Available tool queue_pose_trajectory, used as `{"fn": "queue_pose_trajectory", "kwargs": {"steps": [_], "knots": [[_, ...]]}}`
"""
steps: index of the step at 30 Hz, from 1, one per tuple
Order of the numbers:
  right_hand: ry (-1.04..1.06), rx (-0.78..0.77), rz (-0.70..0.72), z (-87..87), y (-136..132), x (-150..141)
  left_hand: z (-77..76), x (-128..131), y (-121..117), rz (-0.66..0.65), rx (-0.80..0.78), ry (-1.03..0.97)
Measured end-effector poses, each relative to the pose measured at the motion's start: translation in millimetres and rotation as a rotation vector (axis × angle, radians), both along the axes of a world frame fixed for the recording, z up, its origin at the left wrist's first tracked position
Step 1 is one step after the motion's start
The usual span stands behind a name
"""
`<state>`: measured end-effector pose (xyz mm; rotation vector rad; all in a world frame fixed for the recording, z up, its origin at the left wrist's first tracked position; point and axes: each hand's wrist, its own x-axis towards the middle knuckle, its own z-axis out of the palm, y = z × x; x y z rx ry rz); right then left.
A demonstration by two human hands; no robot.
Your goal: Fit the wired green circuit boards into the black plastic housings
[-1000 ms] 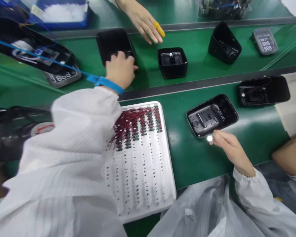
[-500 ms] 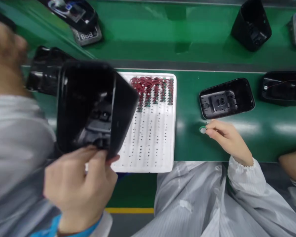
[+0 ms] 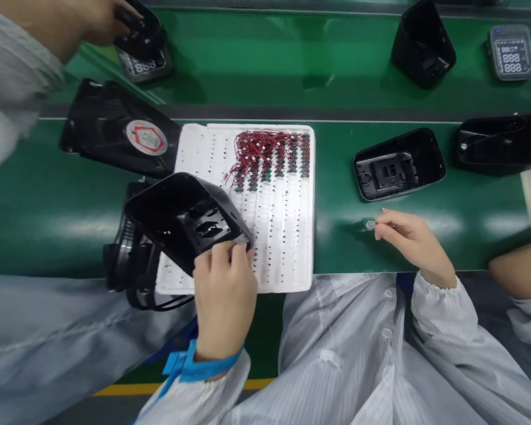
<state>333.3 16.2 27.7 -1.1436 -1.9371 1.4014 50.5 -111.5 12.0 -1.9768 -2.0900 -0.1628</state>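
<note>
My left hand (image 3: 225,277), with a blue band at the wrist, grips the near edge of a black plastic housing (image 3: 163,221), held tilted over the white foam tray's left part. Its hollow inside faces up. Between the fingertips of my right hand (image 3: 409,236) is a small round disc (image 3: 370,225) with a pale face and green rim, above the green bench. Just beyond that hand lies another black housing (image 3: 418,154), open side up. The white foam tray (image 3: 298,248) carries rows of small green parts with dark red wires (image 3: 265,147) at its far side.
A co-worker's hand (image 3: 88,20) reaches in at far left over a display unit (image 3: 144,65). A black housing with a round sticker (image 3: 110,130) lies beyond the tray. At back right are a black housing (image 3: 425,47) and a display unit (image 3: 511,53). Another person's forearm (image 3: 522,268) is at right.
My left hand has carried the black housing right, over the tray. The co-worker at left has leaned back from view, an arm now reaching to the display unit. My right hand still pinches the disc.
</note>
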Motion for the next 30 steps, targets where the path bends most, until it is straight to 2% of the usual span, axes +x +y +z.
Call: {"fn": "queue_pose_trajectory", "kwargs": {"steps": [2, 4, 6, 8, 10, 13, 16, 18, 21, 23, 25, 27, 30], "knots": [[0.03, 0.005, 0.062, 5.3, -2, -2, 10.2, 21, 0, -0.007, 0.129, -0.157], [0.032, 0.022, 0.172, 10.5, -1, -6, 16.1, 47, 8, -0.125, 0.205, -0.4], [-0.002, 0.076, 0.257, 14.8, 1, -10, 18.1, 70, 24, -0.304, 0.136, -0.656], [-0.06, 0.158, 0.243, 17.7, 3, -13, 18.7, 84, 45, -0.381, 0.008, -0.876], [-0.12, 0.254, 0.154, 18.7, 5, -14, 19.5, 90, 64, -0.342, -0.118, -1.056], [-0.216, 0.396, -0.02, 13.6, 8, -16, 17.4, 93, 89, -0.201, -0.257, -1.253], [-0.353, 0.497, -0.171, 0.4, 17, -21, 4.7, 103, 115, -0.059, -0.313, -1.379], [-0.46, 0.518, -0.199, -9.2, 28, -25, -7.8, 111, 133, 0.006, -0.314, -1.419], [-0.558, 0.505, -0.147, -16.9, 46, -24, -23.9, 118, 154, 0.03, -0.289, -1.409], [-0.557, 0.493, -0.122, -16.3, 57, -19, -31.0, 117, 162, -0.067, -0.299, -1.372], [-0.547, 0.487, -0.124, -12.9, 68, -12, -36.3, 113, 164, -0.238, -0.299, -1.276], [-0.566, 0.483, -0.13, -9.7, 79, -7, -41.5, 108, 164, -0.388, -0.258, -1.116], [-0.649, 0.448, -0.089, -9.9, 93, -8, -50.8, 107, 160, -0.5, -0.2, -0.881]]}}
